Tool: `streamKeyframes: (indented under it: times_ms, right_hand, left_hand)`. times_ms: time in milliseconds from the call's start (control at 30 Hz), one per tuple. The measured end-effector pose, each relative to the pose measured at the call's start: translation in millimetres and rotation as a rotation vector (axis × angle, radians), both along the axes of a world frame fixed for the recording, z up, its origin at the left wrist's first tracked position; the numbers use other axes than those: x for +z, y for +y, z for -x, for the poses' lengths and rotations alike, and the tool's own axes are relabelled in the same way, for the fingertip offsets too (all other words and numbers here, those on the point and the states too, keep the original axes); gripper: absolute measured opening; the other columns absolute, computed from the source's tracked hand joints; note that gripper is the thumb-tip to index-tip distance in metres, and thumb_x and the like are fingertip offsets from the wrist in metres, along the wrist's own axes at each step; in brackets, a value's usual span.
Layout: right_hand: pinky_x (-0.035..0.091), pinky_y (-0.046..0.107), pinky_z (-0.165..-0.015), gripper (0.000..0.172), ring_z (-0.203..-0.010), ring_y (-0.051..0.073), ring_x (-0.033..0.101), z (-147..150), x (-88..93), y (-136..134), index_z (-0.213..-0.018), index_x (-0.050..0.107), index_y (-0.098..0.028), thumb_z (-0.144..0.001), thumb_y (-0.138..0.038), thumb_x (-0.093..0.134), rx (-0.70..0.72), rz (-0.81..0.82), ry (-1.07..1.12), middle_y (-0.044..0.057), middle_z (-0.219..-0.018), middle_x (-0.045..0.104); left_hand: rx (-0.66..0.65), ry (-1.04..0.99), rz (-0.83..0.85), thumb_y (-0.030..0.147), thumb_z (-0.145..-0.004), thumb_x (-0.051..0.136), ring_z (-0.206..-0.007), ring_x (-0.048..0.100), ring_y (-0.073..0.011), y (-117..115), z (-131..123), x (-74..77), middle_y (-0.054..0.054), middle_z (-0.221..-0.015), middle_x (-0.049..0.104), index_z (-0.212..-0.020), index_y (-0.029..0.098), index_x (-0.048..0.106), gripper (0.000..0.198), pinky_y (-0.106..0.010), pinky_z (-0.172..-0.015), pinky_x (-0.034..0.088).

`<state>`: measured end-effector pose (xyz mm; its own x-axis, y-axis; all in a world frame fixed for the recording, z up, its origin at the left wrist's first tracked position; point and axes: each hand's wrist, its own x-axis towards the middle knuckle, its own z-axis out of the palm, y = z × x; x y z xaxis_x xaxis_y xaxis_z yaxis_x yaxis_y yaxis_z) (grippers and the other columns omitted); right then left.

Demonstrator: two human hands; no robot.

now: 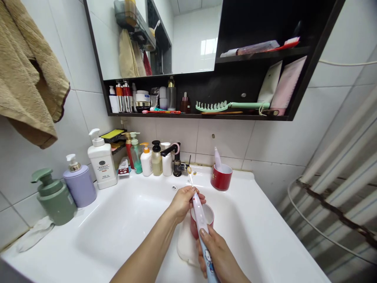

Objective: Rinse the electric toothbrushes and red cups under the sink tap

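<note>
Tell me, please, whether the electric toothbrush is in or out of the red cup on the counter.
Out: the right hand holds the electric toothbrush over the basin, left hand at its neck; the red cup stands apart.

The white sink [265,220] bears pump bottles [102,165] and a red cup [221,181].

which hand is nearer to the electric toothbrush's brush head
Left. The left hand holds the electric toothbrush at its neck, just below the brush head; the right hand is farther away, wrapped around the handle.
</note>
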<state>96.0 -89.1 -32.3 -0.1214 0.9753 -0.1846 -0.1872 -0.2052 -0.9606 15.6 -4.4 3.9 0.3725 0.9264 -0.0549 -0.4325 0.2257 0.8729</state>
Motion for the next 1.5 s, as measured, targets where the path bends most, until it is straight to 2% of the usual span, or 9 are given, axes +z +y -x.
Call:
streamKeyframes:
  times_ms: [367,467,600,700,800,933,1100,1267,1500]
  right_hand:
    - [0.026,0.018,-0.028,0.033,-0.028,0.004,0.031,2,-10.3,2,-0.077,0.035,-0.019,-0.064,-0.050,0.036,0.005,-0.003,-0.034,-0.008,-0.046,0.037]
    - [0.028,0.019,-0.034,0.031,-0.033,0.006,0.036,2,-1.6,2,-0.078,0.039,-0.018,-0.066,-0.047,0.036,-0.012,-0.052,-0.058,-0.007,-0.046,0.039]
    - [0.035,0.020,-0.047,0.029,-0.049,0.009,0.043,-6,20.3,23,-0.083,0.045,-0.018,-0.067,-0.041,0.037,-0.138,-0.263,-0.174,-0.003,-0.055,0.047]
    - [0.037,0.021,-0.056,0.032,-0.061,0.011,0.046,-13,29.2,51,-0.089,0.044,-0.018,-0.066,-0.039,0.039,-0.259,-0.455,-0.294,0.000,-0.069,0.052]
    - [0.038,0.022,-0.059,0.036,-0.062,0.011,0.047,-16,23.0,75,-0.097,0.038,-0.017,-0.067,-0.037,0.038,-0.319,-0.496,-0.353,0.000,-0.071,0.051]
    - [0.037,0.024,-0.055,0.029,-0.057,0.013,0.047,-19,3.4,87,-0.079,0.047,-0.015,-0.065,-0.038,0.039,-0.328,-0.485,-0.496,0.000,-0.062,0.051]
    - [0.034,0.026,-0.061,0.025,-0.065,0.016,0.048,-27,-10.2,80,-0.061,0.053,-0.015,-0.061,-0.037,0.043,-0.350,-0.472,-0.698,0.004,-0.067,0.053]
    - [0.035,0.025,-0.057,0.028,-0.061,0.017,0.050,-39,-0.7,69,-0.059,0.054,-0.015,-0.063,-0.038,0.039,-0.361,-0.454,-0.816,0.004,-0.062,0.056]
    - [0.035,0.022,-0.047,0.035,-0.053,0.015,0.050,-98,45.3,56,-0.065,0.053,-0.014,-0.067,-0.041,0.031,-0.445,-0.400,-0.955,0.004,-0.057,0.058]
  left_hand:
    - [-0.033,-0.004,-0.007,0.027,-0.062,0.049,-0.050,0.053,-0.0106,-4,-2,2.9,-0.001,-0.053,0.054,-0.061,0.012,0.045,0.016,-0.025,-0.059,0.038]
    - [0.012,-0.013,-0.020,0.032,-0.062,0.048,-0.053,0.053,-0.0117,-6,-4,5.3,-0.003,-0.057,0.055,-0.066,0.012,0.046,0.021,-0.026,-0.059,0.038]
    - [0.153,0.018,-0.071,0.036,-0.064,0.045,-0.065,0.053,-0.0126,-5,-3,4.7,-0.006,-0.074,0.054,-0.080,0.012,0.046,0.029,-0.027,-0.064,0.038]
    - [0.246,0.254,-0.242,0.029,-0.064,0.045,-0.070,0.051,-0.0131,-6,2,-6.6,-0.007,-0.079,0.053,-0.082,0.013,0.046,0.023,-0.027,-0.065,0.037]
    - [0.243,0.635,-0.563,0.019,-0.063,0.043,-0.073,0.048,-0.0135,-13,8,-25.8,-0.005,-0.077,0.053,-0.075,0.015,0.050,0.015,-0.027,-0.069,0.035]
    - [0.114,1.083,-0.855,0.010,-0.057,0.043,-0.079,0.043,-0.0160,-23,11,-48.2,-0.004,-0.082,0.051,-0.074,0.017,0.052,0.021,-0.028,-0.071,0.033]
    - [-0.033,1.233,-0.951,0.009,-0.057,0.040,-0.081,0.041,-0.0173,-24,6,-57.2,-0.004,-0.082,0.051,-0.071,0.016,0.054,0.021,-0.028,-0.071,0.033]
    - [-0.021,1.143,-1.065,0.008,-0.058,0.039,-0.083,0.042,-0.0187,-28,-4,-42.6,-0.005,-0.083,0.051,-0.075,0.017,0.053,0.023,-0.028,-0.071,0.033]
    - [-0.042,1.037,-1.275,0.012,-0.060,0.042,-0.081,0.043,-0.0206,-26,-58,-0.3,-0.008,-0.081,0.051,-0.074,0.015,0.053,0.018,-0.029,-0.069,0.035]
